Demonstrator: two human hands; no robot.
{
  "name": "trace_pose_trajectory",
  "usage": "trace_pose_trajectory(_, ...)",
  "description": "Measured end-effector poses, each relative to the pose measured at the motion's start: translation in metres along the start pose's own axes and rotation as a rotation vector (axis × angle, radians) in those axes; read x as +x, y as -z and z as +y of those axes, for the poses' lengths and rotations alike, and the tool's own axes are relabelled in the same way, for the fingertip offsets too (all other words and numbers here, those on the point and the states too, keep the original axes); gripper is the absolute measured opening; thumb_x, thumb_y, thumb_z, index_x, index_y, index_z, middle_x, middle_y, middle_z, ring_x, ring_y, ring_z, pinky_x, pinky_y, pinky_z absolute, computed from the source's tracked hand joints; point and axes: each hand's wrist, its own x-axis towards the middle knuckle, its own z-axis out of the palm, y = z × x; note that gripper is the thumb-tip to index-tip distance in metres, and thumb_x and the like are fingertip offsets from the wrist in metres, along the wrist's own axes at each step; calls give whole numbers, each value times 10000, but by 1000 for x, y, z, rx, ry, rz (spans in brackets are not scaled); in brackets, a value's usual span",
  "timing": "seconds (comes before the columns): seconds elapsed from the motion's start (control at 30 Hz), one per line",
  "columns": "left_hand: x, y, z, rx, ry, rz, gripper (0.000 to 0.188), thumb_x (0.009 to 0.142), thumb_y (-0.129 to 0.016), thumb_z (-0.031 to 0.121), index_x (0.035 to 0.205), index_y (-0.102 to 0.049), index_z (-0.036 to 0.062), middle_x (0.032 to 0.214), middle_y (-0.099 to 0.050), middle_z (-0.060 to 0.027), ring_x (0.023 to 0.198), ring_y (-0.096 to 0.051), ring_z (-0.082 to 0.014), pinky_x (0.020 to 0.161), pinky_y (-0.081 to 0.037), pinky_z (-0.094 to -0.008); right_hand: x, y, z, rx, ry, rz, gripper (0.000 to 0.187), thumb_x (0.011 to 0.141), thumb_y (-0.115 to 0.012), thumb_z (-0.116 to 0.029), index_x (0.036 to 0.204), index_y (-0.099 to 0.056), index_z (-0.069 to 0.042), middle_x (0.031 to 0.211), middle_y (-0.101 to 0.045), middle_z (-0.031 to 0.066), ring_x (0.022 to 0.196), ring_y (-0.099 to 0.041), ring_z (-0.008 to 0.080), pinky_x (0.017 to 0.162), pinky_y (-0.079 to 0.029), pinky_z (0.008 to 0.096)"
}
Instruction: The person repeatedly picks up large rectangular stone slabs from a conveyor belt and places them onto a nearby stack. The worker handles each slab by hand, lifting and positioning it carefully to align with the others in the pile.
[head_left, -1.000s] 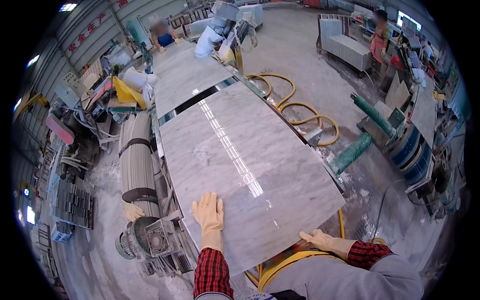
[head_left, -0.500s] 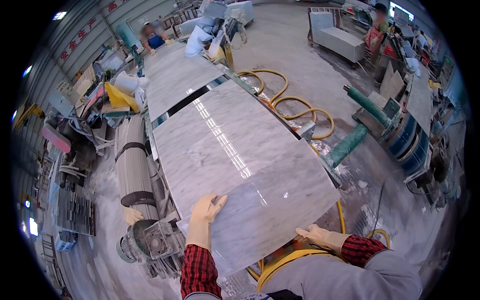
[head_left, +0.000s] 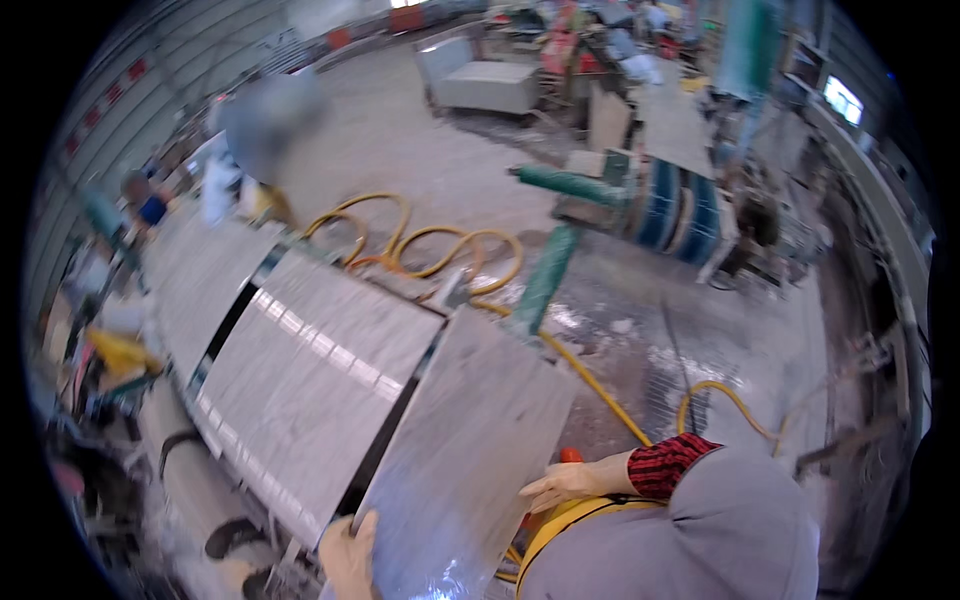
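Starting at 9 o'clock, find a far slab (head_left: 205,285) lying flat in the row. Next to it, toward the centre, a long grey slab (head_left: 310,370), flat as well, above a roller bed (head_left: 190,490) at 8 o'clock. Neither touched by a hand.

At 6 o'clock, the left hand (head_left: 350,555): wrapped over the lower corner of the cut stone panel (head_left: 470,440), thumb on the face, fingers hidden behind, so closed on that edge by the look of it. Panel itself just below centre, tilted out of line with the row, its upper left corner close against the long slab's end across a dark gap. Cannot tell whether touching there.

At 5 o'clock, the right hand (head_left: 565,485): laid against the panel's right edge with fingers stretched along it. Cannot tell whether clasping or only steadying.

Judging from this: parting the panel from the row seemingly done or nearly so, with its weight taken at both sides and not yet set down anywhere.

Farther right, from 12 toward 4 o'clock, a yellow hose (head_left: 440,250) looping over the wet floor (head_left: 640,330), past a green machine arm (head_left: 550,275).
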Motion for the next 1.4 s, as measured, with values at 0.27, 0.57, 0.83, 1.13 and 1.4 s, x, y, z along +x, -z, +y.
trace_pose_trajectory(0.27, -23, 0, 85, -66, 18, 78, 548, 943, -789, 519, 1159, -806, 15, 1021, -803, -219, 899, -743, -372, 863, -558, -437, -79, 48, -29, 1650, -221, 834, 601, 990, -796, -234, 1499, -595, 15, 1497, -615, 179, 1388, -600, 283, 1116, -536, 433)
trace_pose_trajectory(0.57, 85, -151, 267, -411, -212, 255, 457, 949, -833, 372, 846, -725, -59, 697, -579, -4, 678, -502, -129, 637, -416, -316, -276, 114, 101, 1439, -335, 1460, 559, 948, -833, -202, 1425, -655, 30, 1284, -743, 158, 1139, -705, 246, 992, -577, 378)
trace_pose_trajectory(0.83, 121, -347, 507, -733, -49, -336, 520, 1055, -716, 442, 1040, -776, -74, 893, -740, -48, 770, -615, -142, 724, -497, -294, -503, 121, 209, 1088, -749, 2124, 608, 881, -893, -286, 1282, -643, 96, 1108, -757, 158, 944, -720, 221, 832, -595, 360)
trace_pose_trajectory(1.13, 77, -449, 601, -473, 31, -611, 642, 1077, -582, 567, 1360, -718, 7, 1216, -751, -129, 1068, -674, -232, 964, -534, -371, -608, 59, 240, 1358, -1016, 2239, 702, 855, -897, -309, 1335, -584, 96, 1155, -736, 208, 980, -755, 285, 837, -622, 413)
trace_pose_trajectory(1.4, 82, -450, 639, -199, -84, -707, 674, 1094, -450, 625, 1386, -711, 77, 1353, -721, -157, 1247, -666, -303, 1079, -483, -406, -610, 27, 278, 1503, -827, 2314, 738, 966, -772, -334, 1472, -511, 135, 1324, -715, 224, 1191, -714, 329, 999, -583, 418)
